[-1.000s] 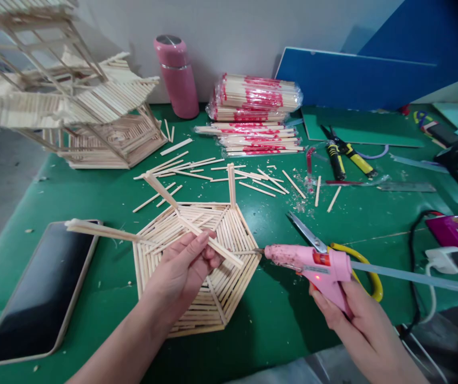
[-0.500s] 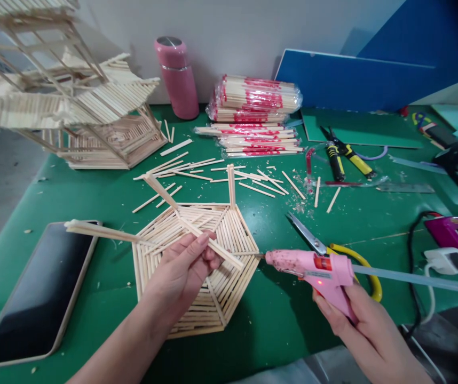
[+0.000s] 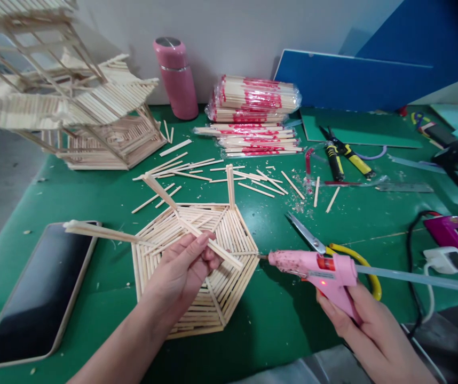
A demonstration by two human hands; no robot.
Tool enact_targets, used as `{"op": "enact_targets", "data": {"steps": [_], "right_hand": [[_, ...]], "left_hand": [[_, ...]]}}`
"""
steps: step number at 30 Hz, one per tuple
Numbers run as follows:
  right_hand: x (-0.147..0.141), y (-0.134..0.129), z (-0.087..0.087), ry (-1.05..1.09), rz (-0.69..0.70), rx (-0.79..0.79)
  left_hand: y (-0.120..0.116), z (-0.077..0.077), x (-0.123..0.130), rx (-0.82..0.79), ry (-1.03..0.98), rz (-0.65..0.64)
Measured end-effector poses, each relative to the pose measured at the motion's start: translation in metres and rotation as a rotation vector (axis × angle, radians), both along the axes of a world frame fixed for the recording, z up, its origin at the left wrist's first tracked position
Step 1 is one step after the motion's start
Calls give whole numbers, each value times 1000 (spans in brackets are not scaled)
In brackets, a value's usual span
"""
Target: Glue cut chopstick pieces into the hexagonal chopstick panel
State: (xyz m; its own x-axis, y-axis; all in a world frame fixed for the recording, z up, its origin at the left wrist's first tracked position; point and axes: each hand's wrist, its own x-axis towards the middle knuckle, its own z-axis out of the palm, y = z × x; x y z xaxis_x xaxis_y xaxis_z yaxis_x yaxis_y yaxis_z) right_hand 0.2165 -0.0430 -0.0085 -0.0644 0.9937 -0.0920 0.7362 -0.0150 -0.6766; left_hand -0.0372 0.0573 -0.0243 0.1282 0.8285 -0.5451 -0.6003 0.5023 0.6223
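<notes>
My left hand [image 3: 187, 264] pinches a wooden stick bundle [image 3: 229, 256] above a flat polygonal stick panel [image 3: 223, 304]. Three stick posts rise from the panel's edge: one at the left [image 3: 101, 231], one at the upper left [image 3: 160, 192] and one at the back [image 3: 230, 186]. My right hand [image 3: 367, 325] is closed around the handle of a pink glue gun [image 3: 313, 265]. A clear glue stick [image 3: 417, 277] juts from its rear, and a small red light shows on its side. The nozzle is close to the panel's right corner; whether they touch I cannot tell.
A phone [image 3: 39, 293] lies at the left, below a large stick model [image 3: 104, 117]. Behind are a pink bottle [image 3: 178, 85], bagged sticks [image 3: 253, 98] and loose sticks [image 3: 197, 175]. Scissors [image 3: 307, 232], pliers [image 3: 343, 154] and a purple power block [image 3: 449, 234] lie rightward.
The glue gun in my right hand has shifted slightly to the right. My left hand and its stick bundle have hardly moved.
</notes>
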Motion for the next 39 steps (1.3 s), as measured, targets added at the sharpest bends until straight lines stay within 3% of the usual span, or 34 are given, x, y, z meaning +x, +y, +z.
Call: {"op": "enact_targets", "data": {"steps": [9,16,21,31,39], "right_hand": [[-15,6,2,107,-127,-70],[-8,3,1,79,-65,-76],[-14,4,0,123,-142,-80],[-2,4,0,-14,16,-10],[1,3,-2,-40,27,-33]], "left_hand": [[-1,0,0,7,7,-8],[1,1,1,6,9,-5],[0,1,1,-9,16,-4],[0,1,1,-15,5,12],[1,2,2,-20,4,7]]}}
